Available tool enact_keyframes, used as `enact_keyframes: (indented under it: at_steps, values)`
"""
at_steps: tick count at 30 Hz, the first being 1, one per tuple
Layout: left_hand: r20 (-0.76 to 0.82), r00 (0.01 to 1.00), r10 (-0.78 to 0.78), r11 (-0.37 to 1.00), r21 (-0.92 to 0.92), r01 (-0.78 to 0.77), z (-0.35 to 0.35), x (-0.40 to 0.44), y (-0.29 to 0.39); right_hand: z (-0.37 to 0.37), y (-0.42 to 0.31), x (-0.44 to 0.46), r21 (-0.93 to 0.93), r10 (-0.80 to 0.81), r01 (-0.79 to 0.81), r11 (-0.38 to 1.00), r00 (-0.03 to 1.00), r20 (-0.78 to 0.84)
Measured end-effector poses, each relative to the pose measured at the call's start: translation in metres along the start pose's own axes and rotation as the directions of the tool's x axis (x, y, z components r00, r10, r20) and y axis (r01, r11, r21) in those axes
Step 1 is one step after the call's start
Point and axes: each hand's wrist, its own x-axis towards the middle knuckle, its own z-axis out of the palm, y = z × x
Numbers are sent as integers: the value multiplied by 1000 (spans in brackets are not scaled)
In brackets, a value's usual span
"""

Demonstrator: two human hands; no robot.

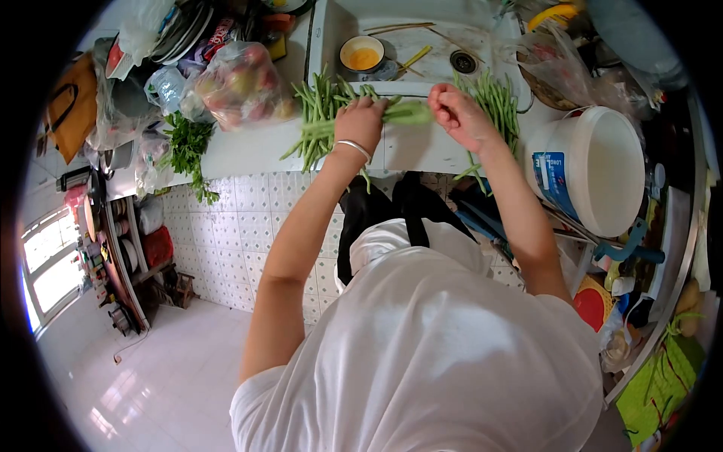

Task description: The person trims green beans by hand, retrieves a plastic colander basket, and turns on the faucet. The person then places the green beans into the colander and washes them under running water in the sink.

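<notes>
Along front edge of white tabletop [422, 153], from left: leafy green herbs [187, 147], clear plastic fruit bag [239, 89], two heaps of long green beans [318, 109].

Green beans [495, 105], white shirt [422, 339].

So the left hand [360, 129] was down on the left pile of green beans [318, 113] on the desk [256, 154], with a few beans blurry and poking out toward the right hand [456, 113], which hovered curled up near the other green bean pile [493, 104]. The sink [407, 49] behind had a bowl [361, 55] with something orange in it, and a bag of fruit [242, 84] plus some leafy greens [188, 147] sat off to the left, a big white bucket [599, 169] on the right.
</notes>
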Motion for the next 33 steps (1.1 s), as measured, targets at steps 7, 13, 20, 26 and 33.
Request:
enact_keyframes:
  at_steps: [7,13,20,26,33]
  values:
    - [506,859,-80,-461,-783,418,-15,19,-46,6,22,-23,235,-111,167,958,966,-232]
    - [269,954,130,-957,-216,191,-26,30,-56,36,36,-24,100,34,-18,995,987,-159]
    - [258,960,108,-978,-148,149,-18,32,-60,62,28,-25,-168,-44,10,986,979,-198]
    - [319,945,-72,-973,-231,4,-9,32,-59,53,35,-15,-398,-124,1,917,951,-282]
    - [426,859,-285,-942,-289,-169,-8,29,-45,44,39,-8,-354,-116,-17,935,929,-351]
